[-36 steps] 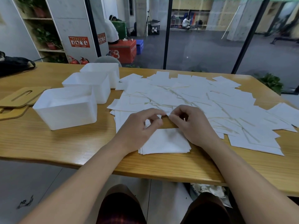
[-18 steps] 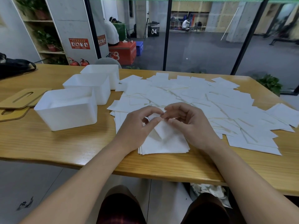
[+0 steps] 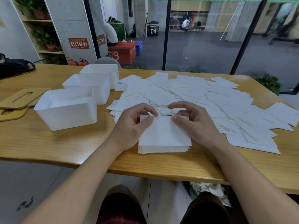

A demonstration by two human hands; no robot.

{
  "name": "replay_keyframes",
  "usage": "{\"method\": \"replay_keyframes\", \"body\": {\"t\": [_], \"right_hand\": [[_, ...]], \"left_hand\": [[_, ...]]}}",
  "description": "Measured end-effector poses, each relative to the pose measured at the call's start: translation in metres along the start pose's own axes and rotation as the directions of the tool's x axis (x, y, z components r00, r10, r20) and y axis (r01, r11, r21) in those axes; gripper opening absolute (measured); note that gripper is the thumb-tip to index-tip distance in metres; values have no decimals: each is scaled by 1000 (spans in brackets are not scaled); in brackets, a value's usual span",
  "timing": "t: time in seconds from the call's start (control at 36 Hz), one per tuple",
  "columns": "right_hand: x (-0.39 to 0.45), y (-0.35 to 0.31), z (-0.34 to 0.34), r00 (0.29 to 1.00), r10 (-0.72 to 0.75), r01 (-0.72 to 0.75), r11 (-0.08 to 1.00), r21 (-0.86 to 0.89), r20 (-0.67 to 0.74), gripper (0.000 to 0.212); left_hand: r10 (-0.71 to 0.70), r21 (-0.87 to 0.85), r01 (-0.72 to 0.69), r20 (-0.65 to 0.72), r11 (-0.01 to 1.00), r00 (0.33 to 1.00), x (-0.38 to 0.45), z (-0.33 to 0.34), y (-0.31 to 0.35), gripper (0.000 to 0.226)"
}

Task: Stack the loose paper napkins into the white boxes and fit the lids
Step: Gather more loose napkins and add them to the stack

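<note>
While both hands work at the far edge of the napkin stack [image 3: 163, 138], a fresh napkin [image 3: 161, 125] now lies flat on top of it, where half a second ago that sheet was folded up between the fingers. The left hand [image 3: 134, 126] pinches the napkin's far left corner between thumb and forefinger; the right hand [image 3: 194, 123] presses its thumb on the far right corner, its other fingers curled loosely above. The stack sits at the near edge of the tabletop [image 3: 48, 143]. Beyond the stack and to its right, loose napkins [image 3: 202, 97] cover the wood. Left of the stack stand three white boxes [image 3: 68, 109], lidless; left of them lie wooden lids [image 3: 21, 99]. Boxing, I judge, has yet to begin.
</note>
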State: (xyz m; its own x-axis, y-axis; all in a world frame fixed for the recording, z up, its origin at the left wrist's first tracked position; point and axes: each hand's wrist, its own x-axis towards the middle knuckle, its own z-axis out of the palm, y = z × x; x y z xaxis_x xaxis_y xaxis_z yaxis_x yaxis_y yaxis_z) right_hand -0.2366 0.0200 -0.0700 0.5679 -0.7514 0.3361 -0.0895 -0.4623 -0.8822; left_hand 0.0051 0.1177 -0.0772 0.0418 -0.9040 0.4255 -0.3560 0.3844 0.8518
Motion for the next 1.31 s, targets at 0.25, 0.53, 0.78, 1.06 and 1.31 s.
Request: {"method": "replay_keyframes", "body": {"t": [0.25,0.53,0.78,1.06,1.31], "right_hand": [[-4,11,-6,997,72,-76,958,-276,-25,8],[-7,18,-1,1000,-10,22,882,-471,29,11],[-8,20,0,992,-1,60,877,-477,123,3],[-10,9,2,983,29,56,889,-455,179,9],[-9,10,2,985,6,76,881,-468,171,4]], "left_hand": [[-62,276,49,38,960,997,-6,0,-10,16],[-26,456,10,29,890,999,-7,-7,-13,6],[-11,543,88,-143,835,990,9,-23,-30,20],[-79,672,75,-24,737,997,21,-12,-36,42],[79,856,-106,76,506,994,36,1,-25,20]]}}
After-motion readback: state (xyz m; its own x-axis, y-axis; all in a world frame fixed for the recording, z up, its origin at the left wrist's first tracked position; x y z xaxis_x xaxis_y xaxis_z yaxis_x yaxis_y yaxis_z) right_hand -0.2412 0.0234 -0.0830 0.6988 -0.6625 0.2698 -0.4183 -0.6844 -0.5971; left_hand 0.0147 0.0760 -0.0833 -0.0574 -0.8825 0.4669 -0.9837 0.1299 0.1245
